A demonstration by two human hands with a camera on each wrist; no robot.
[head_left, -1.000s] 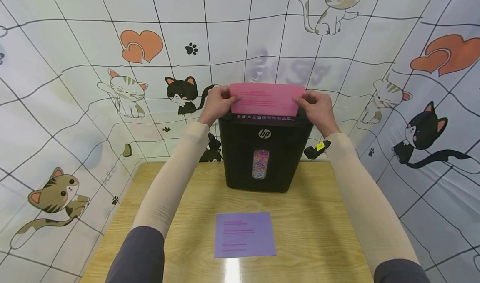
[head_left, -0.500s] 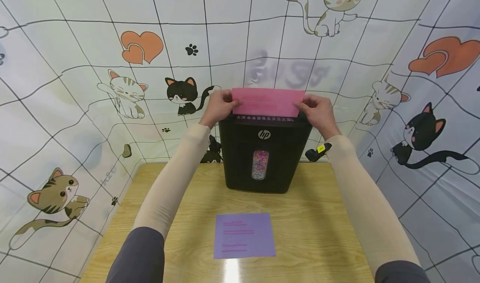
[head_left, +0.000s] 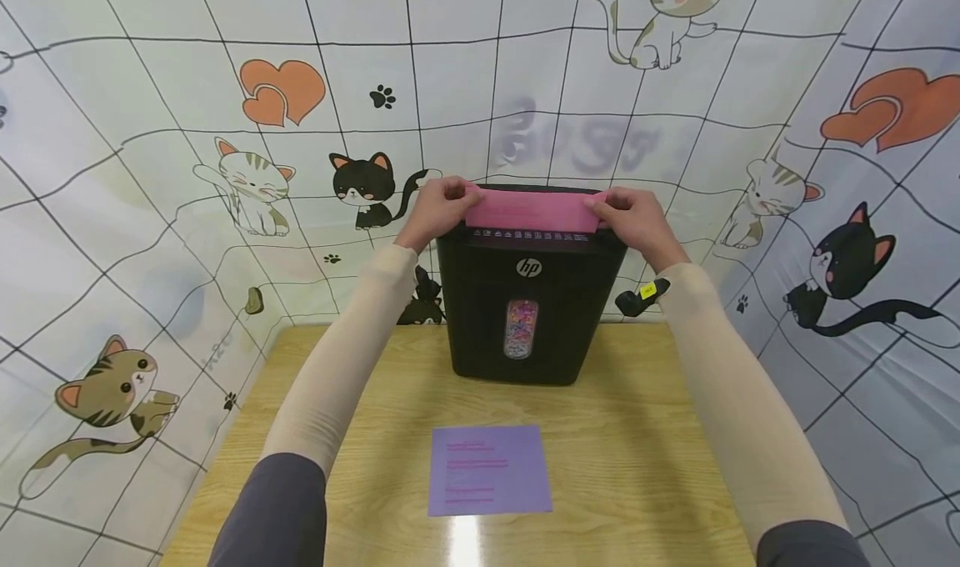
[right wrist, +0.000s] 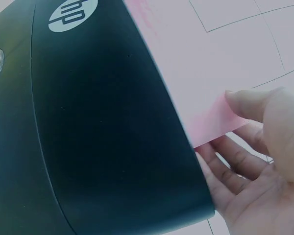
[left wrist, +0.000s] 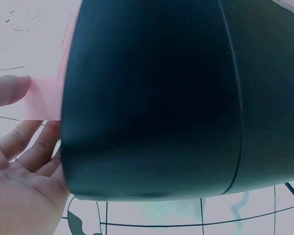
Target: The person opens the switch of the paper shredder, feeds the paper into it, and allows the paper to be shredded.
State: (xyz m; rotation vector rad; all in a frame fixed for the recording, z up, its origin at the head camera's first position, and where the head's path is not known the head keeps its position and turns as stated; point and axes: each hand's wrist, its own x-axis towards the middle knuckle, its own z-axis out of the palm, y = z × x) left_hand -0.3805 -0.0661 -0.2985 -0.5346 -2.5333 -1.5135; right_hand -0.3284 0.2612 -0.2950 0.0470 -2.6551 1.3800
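Note:
A pink sheet (head_left: 532,211) stands upright in the top slot of a black paper shredder (head_left: 529,308); only a low strip of it shows above the lid. My left hand (head_left: 437,208) pinches its left edge and my right hand (head_left: 628,217) pinches its right edge. In the left wrist view my thumb and fingers (left wrist: 12,93) hold the pink sheet (left wrist: 44,103) beside the shredder's dark body (left wrist: 176,98). The right wrist view has my right hand (right wrist: 264,161) pinching the pink sheet (right wrist: 220,117) beside the shredder (right wrist: 88,127).
A purple sheet (head_left: 489,470) with printed lines lies flat on the wooden table (head_left: 360,434) in front of the shredder. The shredder's small window (head_left: 521,328) shows coloured shreds. A cat-patterned cloth wall (head_left: 187,175) closes in the back and both sides.
The pink sheet has sunk lower into the shredder slot; less of it shows above the lid. Both hands have come down with it, still at its edges.

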